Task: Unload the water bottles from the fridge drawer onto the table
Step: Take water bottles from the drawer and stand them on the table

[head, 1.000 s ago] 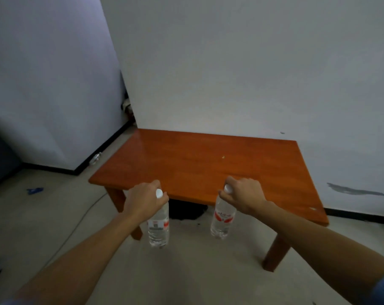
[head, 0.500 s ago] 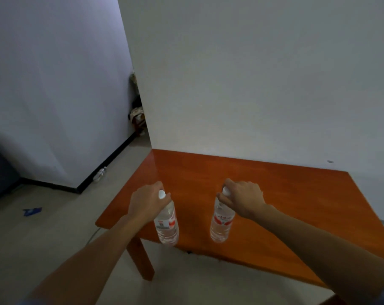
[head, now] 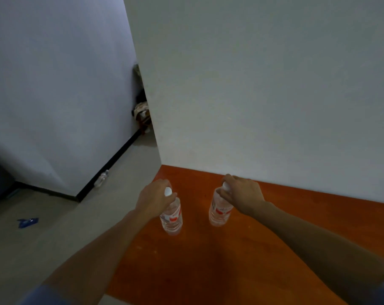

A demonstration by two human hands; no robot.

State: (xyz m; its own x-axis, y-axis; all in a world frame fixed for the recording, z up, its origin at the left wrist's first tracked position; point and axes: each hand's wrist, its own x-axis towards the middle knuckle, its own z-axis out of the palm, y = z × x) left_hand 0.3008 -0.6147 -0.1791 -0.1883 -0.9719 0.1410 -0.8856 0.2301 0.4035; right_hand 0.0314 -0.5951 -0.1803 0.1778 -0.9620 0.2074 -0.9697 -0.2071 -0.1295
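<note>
1. Orange-brown wooden table [head: 208, 271] is receiving two clear water bottles, one per hand.
2. Left hand [head: 152, 199] is curling its fingers round the neck of the left bottle [head: 172, 220], near the table's left edge.
3. Right hand [head: 242, 194] is gripping the cap end of the right bottle [head: 219, 214] from above.
4. Top grips are letting both bodies hang upright, base-down, which suits a standing placement.
5. Bottles are being held apart, probably so that neither knocks the other on release.
6. Whether either base is touching the wood cannot be told.
7. Fridge drawer is lying out of view.
</note>
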